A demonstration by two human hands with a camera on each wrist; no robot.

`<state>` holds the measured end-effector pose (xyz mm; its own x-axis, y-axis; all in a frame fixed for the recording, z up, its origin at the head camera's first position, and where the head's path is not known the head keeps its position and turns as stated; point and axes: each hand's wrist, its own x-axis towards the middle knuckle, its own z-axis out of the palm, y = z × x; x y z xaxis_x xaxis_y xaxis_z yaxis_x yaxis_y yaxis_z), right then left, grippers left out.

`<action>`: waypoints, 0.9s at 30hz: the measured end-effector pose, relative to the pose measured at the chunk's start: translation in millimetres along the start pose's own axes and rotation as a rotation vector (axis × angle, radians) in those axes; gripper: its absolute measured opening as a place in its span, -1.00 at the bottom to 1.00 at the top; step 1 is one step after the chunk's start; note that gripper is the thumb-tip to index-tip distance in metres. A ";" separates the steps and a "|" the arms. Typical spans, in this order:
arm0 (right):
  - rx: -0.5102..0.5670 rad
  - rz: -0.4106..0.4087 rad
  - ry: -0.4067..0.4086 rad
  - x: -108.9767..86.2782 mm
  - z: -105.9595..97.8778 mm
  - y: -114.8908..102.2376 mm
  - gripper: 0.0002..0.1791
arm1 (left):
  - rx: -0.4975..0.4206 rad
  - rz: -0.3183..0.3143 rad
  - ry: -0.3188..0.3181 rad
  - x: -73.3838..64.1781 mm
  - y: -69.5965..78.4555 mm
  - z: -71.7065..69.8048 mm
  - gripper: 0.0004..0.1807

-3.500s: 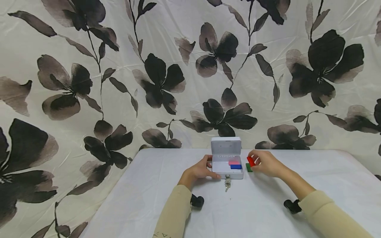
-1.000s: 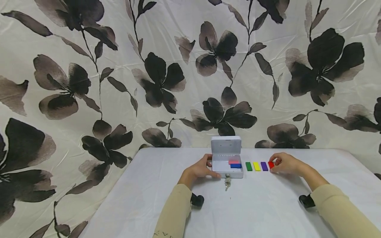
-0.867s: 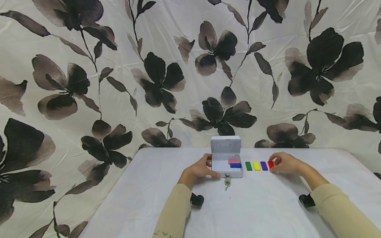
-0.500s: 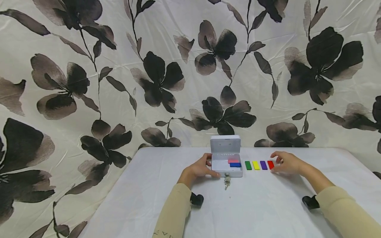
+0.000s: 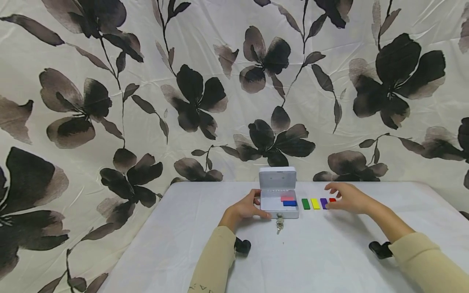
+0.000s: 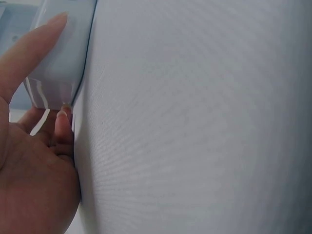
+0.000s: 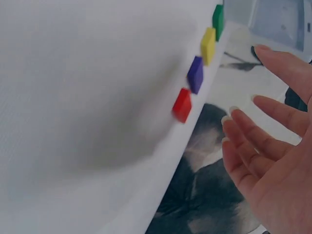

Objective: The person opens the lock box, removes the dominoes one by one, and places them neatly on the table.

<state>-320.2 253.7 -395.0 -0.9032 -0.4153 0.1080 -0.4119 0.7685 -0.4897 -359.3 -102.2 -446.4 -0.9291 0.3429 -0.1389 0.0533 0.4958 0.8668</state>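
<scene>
Four small blocks, green (image 5: 305,204), yellow (image 5: 315,204), purple (image 5: 323,203) and red (image 5: 332,200), lie flat on the table (image 5: 264,260) in a spaced row at three o'clock from the open box (image 5: 291,214). They look light, stiff and hard to break, perhaps a little slippery; a thumb-and-finger pinch across the long edges should suit. The right hand (image 5: 351,199) hangs over the row's three o'clock end, fingers loosely bent, holding nothing.

A blue block (image 5: 290,203) and a pink block (image 5: 287,198) lie inside the box toward its three o'clock wall. The box looks rigid, probably thin metal, and is best steadied by its low walls. The left hand (image 5: 245,207) grips it at nine o'clock, thumb along the front. Keys (image 5: 280,224) hang from the lock at six o'clock.

No brand or label is legible. Dark marks on the left sleeve (image 5: 212,260) might be lettering, but they are too small to read. Flowered cloth (image 5: 220,40) hangs at twelve o'clock.
</scene>
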 end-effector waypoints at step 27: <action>-0.048 -0.102 -0.057 57.7 44.9 -69.5 -0.53 | 0.004 0.014 -0.010 0.5 -2.4 -1.9 0.05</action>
<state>-338.3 154.5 -393.6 -0.8484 -0.5188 0.1050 -0.5080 0.7423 -0.4368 -360.5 -104.7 -447.6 -0.9246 0.3574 -0.1315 0.0675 0.4937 0.8670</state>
